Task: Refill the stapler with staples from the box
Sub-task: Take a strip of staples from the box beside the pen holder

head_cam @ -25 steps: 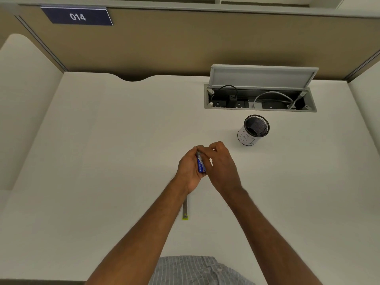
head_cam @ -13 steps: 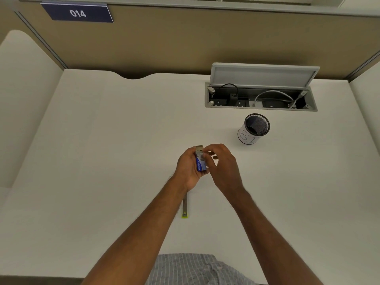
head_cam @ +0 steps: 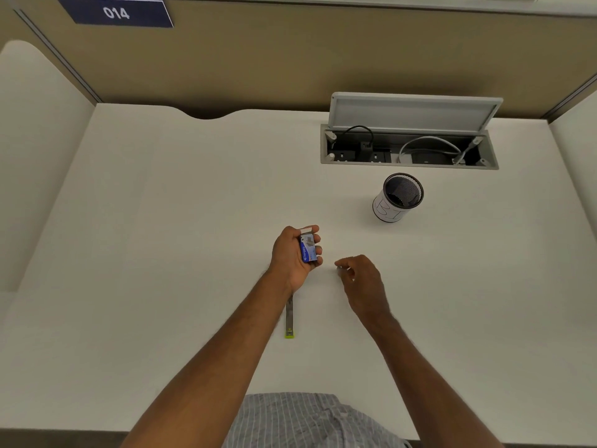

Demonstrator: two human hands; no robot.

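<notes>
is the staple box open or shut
Open: the staple box in the left hand has its pale inner tray pushed out at the top.

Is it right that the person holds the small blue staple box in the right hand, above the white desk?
Not quite. The head view shows the small blue staple box in the left hand, above the white desk; the right hand is beside it.

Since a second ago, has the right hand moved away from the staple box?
Yes. The right hand has pulled off the staple box, which the left hand holds, going right and toward the person, farther from the mesh cup.
</notes>
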